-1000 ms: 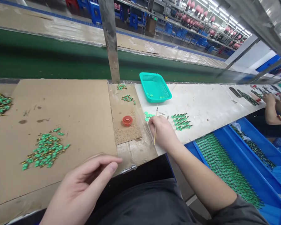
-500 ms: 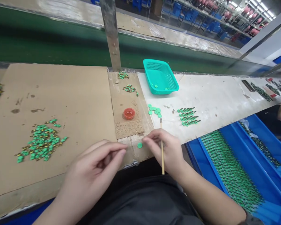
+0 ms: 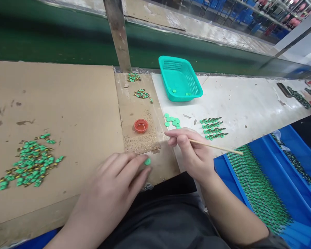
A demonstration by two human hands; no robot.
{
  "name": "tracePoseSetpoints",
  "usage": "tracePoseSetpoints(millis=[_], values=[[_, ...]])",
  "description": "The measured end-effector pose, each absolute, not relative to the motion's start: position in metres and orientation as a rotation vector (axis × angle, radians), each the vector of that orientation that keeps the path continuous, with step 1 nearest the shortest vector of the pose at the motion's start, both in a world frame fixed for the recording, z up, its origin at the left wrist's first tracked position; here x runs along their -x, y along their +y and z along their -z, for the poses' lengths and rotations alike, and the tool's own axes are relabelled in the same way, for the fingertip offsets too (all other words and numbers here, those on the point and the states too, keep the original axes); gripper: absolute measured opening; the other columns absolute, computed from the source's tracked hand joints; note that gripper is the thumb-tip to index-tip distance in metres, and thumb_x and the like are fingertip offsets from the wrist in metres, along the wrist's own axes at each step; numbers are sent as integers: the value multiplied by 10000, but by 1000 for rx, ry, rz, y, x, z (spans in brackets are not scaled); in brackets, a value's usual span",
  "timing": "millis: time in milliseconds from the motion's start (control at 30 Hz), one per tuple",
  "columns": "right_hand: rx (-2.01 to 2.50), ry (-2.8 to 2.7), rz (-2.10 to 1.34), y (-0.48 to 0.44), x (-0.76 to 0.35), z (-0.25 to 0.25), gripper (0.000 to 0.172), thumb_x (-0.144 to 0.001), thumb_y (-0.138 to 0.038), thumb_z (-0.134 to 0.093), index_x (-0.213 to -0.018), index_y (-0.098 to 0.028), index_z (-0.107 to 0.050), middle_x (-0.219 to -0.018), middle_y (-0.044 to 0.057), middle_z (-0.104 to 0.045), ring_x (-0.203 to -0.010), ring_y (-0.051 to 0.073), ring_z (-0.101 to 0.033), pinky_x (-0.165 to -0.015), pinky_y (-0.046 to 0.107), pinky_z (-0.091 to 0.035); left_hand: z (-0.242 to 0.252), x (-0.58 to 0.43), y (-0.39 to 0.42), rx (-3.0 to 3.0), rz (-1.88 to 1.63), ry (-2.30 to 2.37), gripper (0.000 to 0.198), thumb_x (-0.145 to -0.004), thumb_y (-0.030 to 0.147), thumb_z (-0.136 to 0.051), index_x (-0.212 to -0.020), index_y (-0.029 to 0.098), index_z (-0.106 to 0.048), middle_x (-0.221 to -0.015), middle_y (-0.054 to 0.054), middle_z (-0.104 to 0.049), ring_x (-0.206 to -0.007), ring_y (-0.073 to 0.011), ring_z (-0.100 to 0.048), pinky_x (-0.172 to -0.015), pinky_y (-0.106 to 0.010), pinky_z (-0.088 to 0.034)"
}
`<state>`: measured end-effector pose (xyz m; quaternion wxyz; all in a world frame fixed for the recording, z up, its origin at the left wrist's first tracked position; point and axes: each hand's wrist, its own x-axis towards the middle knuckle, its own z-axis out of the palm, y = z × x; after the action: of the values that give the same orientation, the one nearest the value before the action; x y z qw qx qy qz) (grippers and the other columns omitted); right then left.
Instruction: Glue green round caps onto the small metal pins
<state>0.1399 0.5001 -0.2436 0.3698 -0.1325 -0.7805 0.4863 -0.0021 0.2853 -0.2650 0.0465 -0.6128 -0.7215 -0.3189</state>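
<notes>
My left hand (image 3: pixel 114 183) is at the front edge of the table, thumb and forefinger closed around the edges of a small flat green disc (image 3: pixel 147 161). A thin paintbrush (image 3: pixel 215 146) with a wooden handle is pinched in my right hand (image 3: pixel 194 152). Its fine tip points left toward a small red cup (image 3: pixel 141 126) holding some liquid. Beyond my right hand lie several loose green discs (image 3: pixel 172 119) on the white surface. To their right, green discs with dark beaded stems (image 3: pixel 214 128) stand in rows.
A teal basket (image 3: pixel 180 96) with a few discs stands behind. Green-and-gold small parts (image 3: pixel 32 162) are heaped on cardboard (image 3: pixel 75 103) at left, with smaller piles (image 3: pixel 141 94) near the metal post (image 3: pixel 119 38). Blue bins (image 3: pixel 277 159) of finished-looking pieces sit lower right.
My right hand has turned the brush from upright to nearly level, tip leftward. My left hand has moved right and closed on the green disc, which has shifted slightly left. The view has shifted.
</notes>
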Motion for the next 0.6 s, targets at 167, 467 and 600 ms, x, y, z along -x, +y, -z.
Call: tracePoseSetpoints(millis=[167,467,600], values=[[430,-1933,-1450,507,-103,235,213,-1210,-412,-721,-1113,-252,-821,-929,-4,-844,-829,149,-807,-786,303,-687,267,3,275,1976,882,-2032,223,-1207,165,-662,-1404,143,-765,-1339,-60,-857,-1211,-260,-748,-1111,-461,-554],[402,-2199,-1167,505,-63,231,272,-1155,-316,-796,-920,-265,-669,-795,-50,-701,-675,125,-685,-648,294,-537,286,-6,263,1970,881,-2043,287,-1183,151,-590,-1348,134,-824,-1485,-103,-829,-1315,-351,-714,-1104,-568,-510],[322,-2290,-884,501,-58,236,329,-1188,-296,-769,-887,-264,-639,-770,-59,-633,-660,116,-607,-632,290,-474,294,-12,259,1925,879,-2047,336,-1144,131,-584,-1381,153,-821,-1534,-99,-808,-1323,-361,-709,-1091,-578,-511]])
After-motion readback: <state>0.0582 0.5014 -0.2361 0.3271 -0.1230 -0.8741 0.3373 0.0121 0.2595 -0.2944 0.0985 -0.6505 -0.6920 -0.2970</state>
